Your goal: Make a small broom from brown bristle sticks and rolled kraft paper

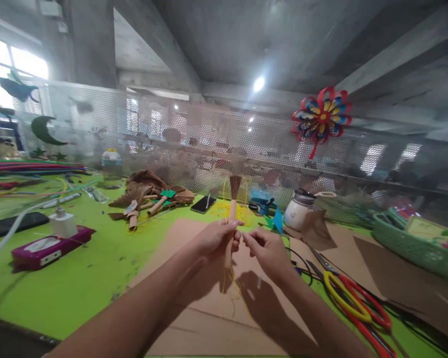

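My left hand (216, 239) is closed around a small paper-rolled broom (233, 204), held upright with its brown fringed top above my fingers. A thin yellow string (227, 283) hangs from the broom's handle down toward the brown cardboard sheet (194, 318). My right hand (269, 248) is right beside the handle, fingers pinched together on what seems to be the yellow string, though it is too thin to be sure.
Red and yellow scissors (353, 298) lie at the right on the green table (78, 278). Finished brown paper brooms (149, 196), a phone (203, 204), a white glue bottle (296, 211), a green basket (410, 243) and a magenta box with a charger (48, 246) surround the cardboard.
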